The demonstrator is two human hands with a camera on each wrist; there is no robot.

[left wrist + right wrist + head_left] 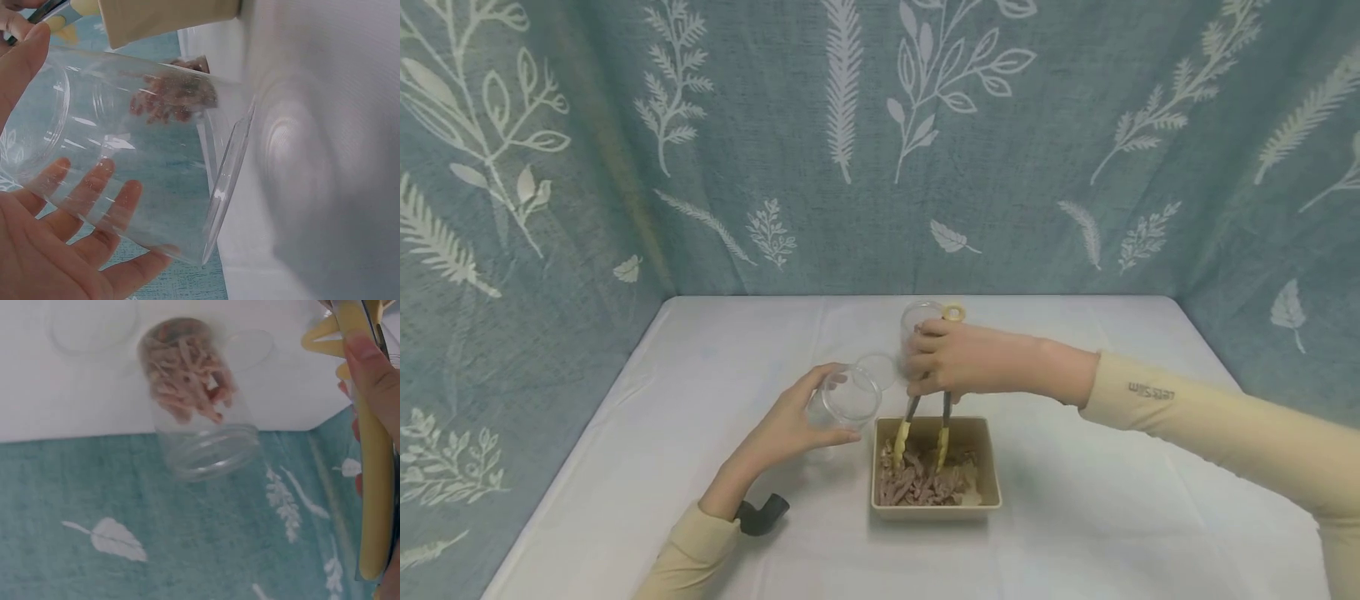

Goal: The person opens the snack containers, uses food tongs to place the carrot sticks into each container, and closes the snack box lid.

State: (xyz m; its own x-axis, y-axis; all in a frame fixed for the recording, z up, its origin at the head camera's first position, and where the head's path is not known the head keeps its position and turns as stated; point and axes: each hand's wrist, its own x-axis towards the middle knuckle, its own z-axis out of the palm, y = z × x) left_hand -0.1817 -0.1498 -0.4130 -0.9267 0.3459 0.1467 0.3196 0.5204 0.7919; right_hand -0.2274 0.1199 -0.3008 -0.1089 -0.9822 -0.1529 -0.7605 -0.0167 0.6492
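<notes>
My left hand point(786, 425) grips a clear plastic jar point(852, 398) round its side, tilted, left of the tan box point(936, 512). The left wrist view shows nothing inside this jar point(156, 162). With my right hand point(958, 358) I hold tongs point(943, 442), their yellow tips pointing down and spread apart among brownish meat strips point(925, 487) in the box. Their long yellow handle point(377, 487) lies along the thumb in the right wrist view. Behind the right hand stands another clear jar point(921, 315), partly hidden, containing pinkish-brown strips point(187, 375).
A clear round lid point(877, 371) lies on the white table point(1097, 500) between the jars. One more clear disc point(94, 325) shows in the right wrist view. Near my left wrist is a dark curved piece point(765, 514). A teal leaf-patterned curtain point(880, 217) encloses the back and sides.
</notes>
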